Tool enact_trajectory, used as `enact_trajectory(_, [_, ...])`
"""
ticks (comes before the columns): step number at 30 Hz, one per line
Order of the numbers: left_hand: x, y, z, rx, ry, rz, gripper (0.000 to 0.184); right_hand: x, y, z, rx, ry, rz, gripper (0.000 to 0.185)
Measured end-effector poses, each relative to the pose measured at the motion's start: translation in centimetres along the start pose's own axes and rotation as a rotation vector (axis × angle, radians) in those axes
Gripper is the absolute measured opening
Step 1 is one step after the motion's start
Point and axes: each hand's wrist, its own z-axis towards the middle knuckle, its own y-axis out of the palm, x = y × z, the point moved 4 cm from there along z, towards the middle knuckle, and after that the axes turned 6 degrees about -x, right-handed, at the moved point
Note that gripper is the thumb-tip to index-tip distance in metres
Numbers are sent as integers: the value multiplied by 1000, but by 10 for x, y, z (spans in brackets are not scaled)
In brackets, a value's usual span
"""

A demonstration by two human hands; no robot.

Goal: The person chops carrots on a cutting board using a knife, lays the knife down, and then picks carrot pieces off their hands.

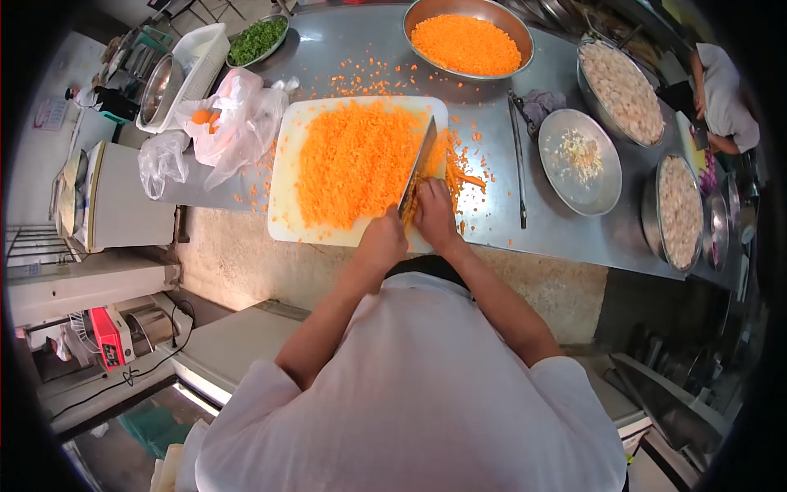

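A large knife (421, 157) has its handle in my left hand (383, 239), whose fingers are closed round it. Its blade points away from me over the right part of a white cutting board (283, 215). Just right of the blade, my right hand (435, 211) rests with bent fingers on carrot sticks at the board's edge; the fingertips are pressed together on them. A wide heap of finely chopped carrot (352, 160) covers the board left of the knife. More carrot sticks (467, 179) and loose bits lie on the metal table beside the board.
Beyond the board stands a bowl of chopped carrot (467, 45). Plastic bags (234, 123), a white basket (205, 72) and chopped greens (257, 41) are at the left. Rightward are a metal rod (520, 164), a bowl (580, 162), bowls of pale chunks (620, 92) and another person (725, 94).
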Motion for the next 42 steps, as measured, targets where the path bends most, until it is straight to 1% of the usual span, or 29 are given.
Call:
enact_trajectory(2, [-7, 8, 2, -5, -12, -32, 14, 2, 1, -1, -17, 1, -21, 22])
enact_trajectory(4, [16, -17, -1, -14, -2, -87, 15, 1, 2, -4, -3, 0, -10, 22])
enact_trajectory(5, [15, -18, -3, -5, 4, -81, 15, 2, 2, 0, 28, 1, 4, 22])
enact_trajectory(7, [7, -10, -13, 7, -43, -7, 15, 1, 1, 2, 34, -3, 1, 22])
enact_trajectory(11, [-6, 10, 7, -18, -51, -31, 17, 3, 2, -2, -4, 0, -9, 22])
enact_trajectory(13, [12, -14, 2, -26, -20, 12, 19, 2, 1, -6, 0, -4, -14, 22])
enact_trajectory(14, [12, -14, 0, -18, -12, 19, 19, 2, 1, -2, 19, -3, -19, 22])
enact_trajectory(16, [1, 0, -13, -33, -79, 2, 19, 2, 1, 2, 51, -9, -12, 22])
enact_trajectory(17, [-7, 13, -6, -45, -54, 10, 17, 2, 1, -2, 66, -14, -6, 22])
enact_trajectory(18, [-8, 13, -1, -52, -60, 5, 17, 0, 0, -6, 57, -7, -6, 22])
enact_trajectory(20, [0, 0, 10, 31, 134, -40, 16, 0, -2, -2, 16, 12, -21, 19])
enact_trajectory(22, [8, -16, 2, 62, 139, 1, 16, 3, -2, 0, -6, 20, 23, 18])
enact_trajectory(24, [0, -19, -9, 56, 64, 85, 15, 10, -7, 4, -15, 44, 68, 17])
enact_trajectory(26, [-26, -2, 4, 64, 63, 76, 14, 17, -9, 1, -205, 165, 174, 22])
enact_trajectory(27, [-36, 3, 7, 82, 55, 62, 14, 10, -17, -2, -216, 167, 174, 22])
enact_trajectory(28, [-29, -7, 8, 88, 50, 57, 14, -3, -30, -1, -168, 86, 89, 26])
enact_trajectory(29, [-21, -19, 9, 72, 89, 94, 12, -12, -38, -1, -119, 1, 3, 30])
enact_trajectory(30, [-12, -29, 7, 53, 126, 133, 11, -14, -39, -7, -124, -5, 3, 30])
enact_trajectory(32, [-8, -36, -8, 66, 91, 115, 11, -9, -34, -15, -213, 103, 28, 38])
enact_trajectory(33, [-8, -37, -11, 73, 57, 96, 11, -2, -27, -16, -208, 106, 27, 38])
enact_trajectory(35, [-28, -21, 4, 80, 65, 111, 11, 6, -12, -21, -98, 67, 56, 41])
enact_trajectory(37, [-21, -27, 5, 100, 78, 123, 10, 3, -11, -14, -129, 77, 65, 41])
enact_trajectory(38, [-21, -30, 2, 53, 35, 139, 13, 2, -12, -12, -158, 89, 77, 40])
enact_trajectory(39, [-15, -37, 1, 10, -2, 160, 16, -2, -18, -7, -151, 86, 75, 40])
enact_trajectory(41, [-11, -34, -10, 23, 7, 127, 16, -13, -30, -5, -87, 27, 87, 31])
enact_trajectory(42, [-9, -31, -13, 35, 14, 88, 16, -12, -29, -5, -85, 34, 87, 31])
